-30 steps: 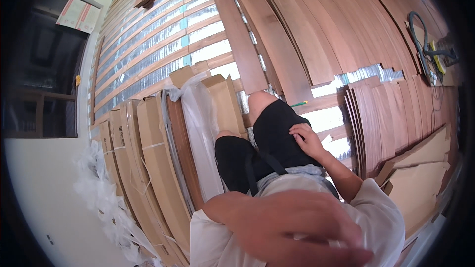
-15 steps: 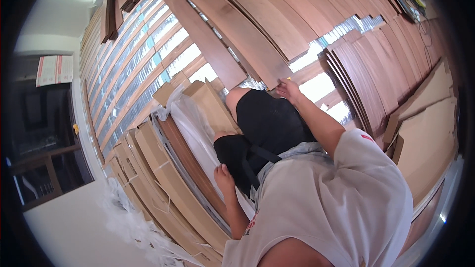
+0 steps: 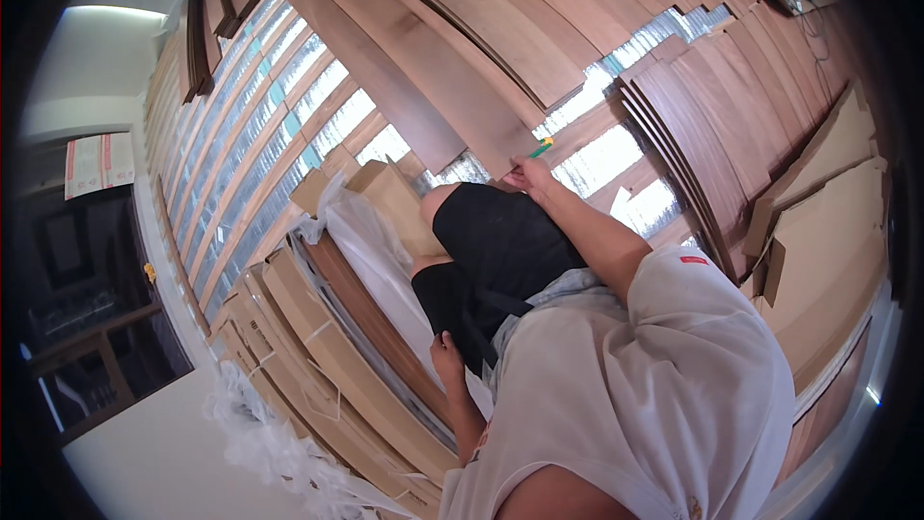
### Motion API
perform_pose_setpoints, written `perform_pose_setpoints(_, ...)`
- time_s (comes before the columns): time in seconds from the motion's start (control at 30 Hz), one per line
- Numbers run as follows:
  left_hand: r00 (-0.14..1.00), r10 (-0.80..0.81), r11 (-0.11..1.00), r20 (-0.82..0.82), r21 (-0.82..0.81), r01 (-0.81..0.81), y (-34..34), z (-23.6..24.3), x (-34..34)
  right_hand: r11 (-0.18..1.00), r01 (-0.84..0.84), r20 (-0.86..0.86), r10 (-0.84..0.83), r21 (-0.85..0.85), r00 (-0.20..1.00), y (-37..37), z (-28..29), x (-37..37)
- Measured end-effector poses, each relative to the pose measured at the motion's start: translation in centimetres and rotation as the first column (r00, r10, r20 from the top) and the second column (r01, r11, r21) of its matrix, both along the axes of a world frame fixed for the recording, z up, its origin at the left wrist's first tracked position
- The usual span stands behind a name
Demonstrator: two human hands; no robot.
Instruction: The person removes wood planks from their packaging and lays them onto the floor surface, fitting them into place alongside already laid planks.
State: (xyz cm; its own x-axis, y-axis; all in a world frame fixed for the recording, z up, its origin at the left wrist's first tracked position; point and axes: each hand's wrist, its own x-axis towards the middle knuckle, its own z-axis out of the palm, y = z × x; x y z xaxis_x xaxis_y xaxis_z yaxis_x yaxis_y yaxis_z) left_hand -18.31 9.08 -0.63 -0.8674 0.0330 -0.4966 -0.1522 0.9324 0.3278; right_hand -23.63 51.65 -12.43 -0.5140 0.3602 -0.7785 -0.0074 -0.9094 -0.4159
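My right hand (image 3: pixel 527 176) is closed around a slim green tool with a yellow end (image 3: pixel 544 146); its exact kind is too small to tell. That hand is at the near end of a long reddish-brown floorboard (image 3: pixel 481 106), just beyond my knee. Against it on the left lies another long floorboard (image 3: pixel 385 87), with hardly any gap between the two. My left hand (image 3: pixel 447 358) rests low by my left thigh, beside the black shorts (image 3: pixel 500 236). Its fingers look loosely spread, partly hidden, with nothing visible in them.
Wooden battens over silver foil (image 3: pixel 279 106) span the left side. Opened cardboard cartons of boards (image 3: pixel 337 351) lie at my left, with crumpled white plastic (image 3: pixel 260 424). Stacked boards (image 3: pixel 688 154) and flattened cardboard (image 3: pixel 823 241) are at the right. Laid boards (image 3: pixel 616 0) cover the far side.
The foil-showing gap between the two long floorboards has closed. My right hand has shifted left along the board end, and more of the green tool shows. The view has shifted slightly.
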Motion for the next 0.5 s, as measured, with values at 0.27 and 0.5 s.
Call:
perform_pose_setpoints(0.27,0.996,0.003,0.996,-0.092,-0.085,-0.01,0.3,-1.8,-0.4,1.0,0.021,0.031,-0.021,-0.005,0.999,1.9,-2.3,-0.9)
perform_pose_setpoints(0.5,0.986,0.037,0.992,-0.16,-0.113,-0.055,1.1,-1.6,0.0,0.995,-0.089,0.018,0.088,0.043,0.996,4.3,-2.9,-1.8)
